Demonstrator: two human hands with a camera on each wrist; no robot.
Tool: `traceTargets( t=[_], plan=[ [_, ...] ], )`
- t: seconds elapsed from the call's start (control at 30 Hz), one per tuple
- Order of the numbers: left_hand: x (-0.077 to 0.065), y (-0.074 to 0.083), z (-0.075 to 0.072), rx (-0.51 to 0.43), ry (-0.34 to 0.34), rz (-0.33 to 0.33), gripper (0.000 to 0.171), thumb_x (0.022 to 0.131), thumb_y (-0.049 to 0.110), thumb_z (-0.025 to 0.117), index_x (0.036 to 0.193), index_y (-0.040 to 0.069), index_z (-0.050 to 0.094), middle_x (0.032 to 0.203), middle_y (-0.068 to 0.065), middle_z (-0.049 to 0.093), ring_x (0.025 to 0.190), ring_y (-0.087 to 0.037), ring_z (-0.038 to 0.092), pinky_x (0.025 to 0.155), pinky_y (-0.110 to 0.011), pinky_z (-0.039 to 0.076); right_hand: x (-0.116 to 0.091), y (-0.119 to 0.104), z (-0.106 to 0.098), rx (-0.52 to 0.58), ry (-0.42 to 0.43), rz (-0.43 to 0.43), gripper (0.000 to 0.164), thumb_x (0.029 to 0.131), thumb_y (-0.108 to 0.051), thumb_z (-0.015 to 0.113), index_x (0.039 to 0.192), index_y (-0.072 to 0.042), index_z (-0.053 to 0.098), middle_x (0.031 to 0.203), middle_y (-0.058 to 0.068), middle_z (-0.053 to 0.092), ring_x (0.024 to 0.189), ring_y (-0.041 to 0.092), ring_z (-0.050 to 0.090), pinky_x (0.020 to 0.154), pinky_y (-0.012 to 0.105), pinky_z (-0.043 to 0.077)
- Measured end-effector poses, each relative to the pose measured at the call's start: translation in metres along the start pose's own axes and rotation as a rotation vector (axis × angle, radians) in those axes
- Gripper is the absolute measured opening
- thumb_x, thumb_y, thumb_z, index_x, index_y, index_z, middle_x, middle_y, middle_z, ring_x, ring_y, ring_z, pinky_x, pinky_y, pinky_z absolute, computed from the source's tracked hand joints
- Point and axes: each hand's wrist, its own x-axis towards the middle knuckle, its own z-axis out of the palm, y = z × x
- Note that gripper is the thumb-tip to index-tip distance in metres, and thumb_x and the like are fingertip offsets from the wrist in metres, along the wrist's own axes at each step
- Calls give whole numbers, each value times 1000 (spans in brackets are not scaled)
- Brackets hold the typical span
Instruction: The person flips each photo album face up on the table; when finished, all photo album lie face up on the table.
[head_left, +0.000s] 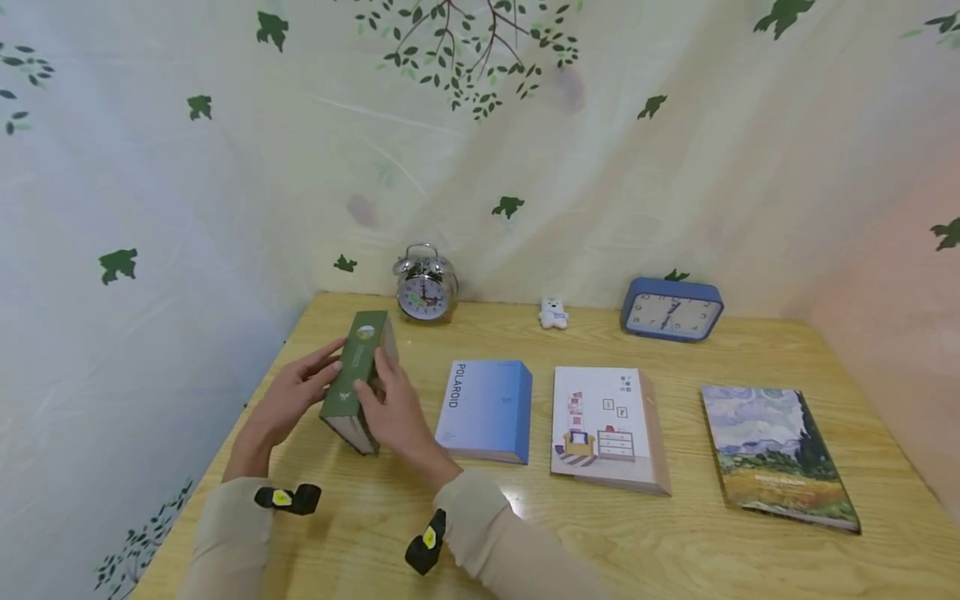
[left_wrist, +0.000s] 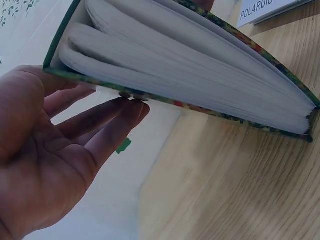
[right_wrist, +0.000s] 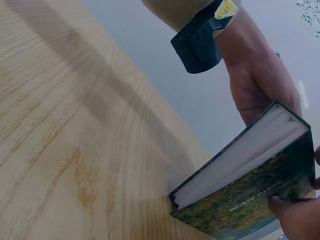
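Note:
A thick green photo album (head_left: 358, 358) stands on its page edge with the spine facing up, at the left of the table. My left hand (head_left: 288, 398) holds its left side, and in the left wrist view the left hand (left_wrist: 45, 145) has its fingertips against the cover. From the other side my right hand (head_left: 393, 408) grips it, with the thumb by the spine and fingers on the right cover. Its white pages (left_wrist: 165, 60) fan slightly apart in the left wrist view. The right wrist view shows its painted cover (right_wrist: 255, 195) under a right-hand finger.
Right of the hands lie a blue POLAROID album (head_left: 483, 412), a white illustrated album (head_left: 600, 425) and a landscape-covered photo album (head_left: 776, 454). Along the back stand a silver alarm clock (head_left: 424, 287), a small white bear figure (head_left: 553, 314) and a blue clock (head_left: 671, 310). A leaf-print curtain (head_left: 465, 167) hangs behind.

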Motion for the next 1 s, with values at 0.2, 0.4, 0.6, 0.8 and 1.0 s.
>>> traceTargets(
  t=[0.2,0.4,0.6,0.8,1.0],
  plan=[
    [-2,5,-5,132,75,-30,57,101,39,45,152,19,28,153,-19,30,131,-36,44,86,-22,51,1,9,11,-82,-5,-1,53,104,-35,35,153,-19,23,157,-3,26,142,16,29,114,38,30],
    [-5,10,-11,316,111,-72,66,98,48,46,153,18,26,159,-16,19,135,-46,34,91,-51,50,-3,23,22,-155,-110,90,57,102,-40,40,153,-21,23,157,6,25,144,27,26,114,46,30],
    [-7,9,-22,401,102,-121,70,96,52,49,150,11,32,155,-22,24,134,-48,34,98,-63,39,-7,31,27,-162,-133,191,63,98,-48,45,153,-30,21,159,12,14,145,32,20,112,52,30],
    [-9,-2,-27,388,66,-179,67,97,50,47,148,8,36,151,-26,30,134,-47,34,100,-63,37,-11,36,30,-148,-89,264,77,92,-52,55,154,-21,20,161,13,-4,148,30,6,113,51,28],
    [-8,-18,-27,393,49,-208,66,99,48,44,150,8,31,151,-26,30,137,-47,29,104,-63,32,-11,45,32,-166,-67,233,85,90,-50,61,154,-13,19,161,11,-9,148,28,8,112,47,32]
  ],
)
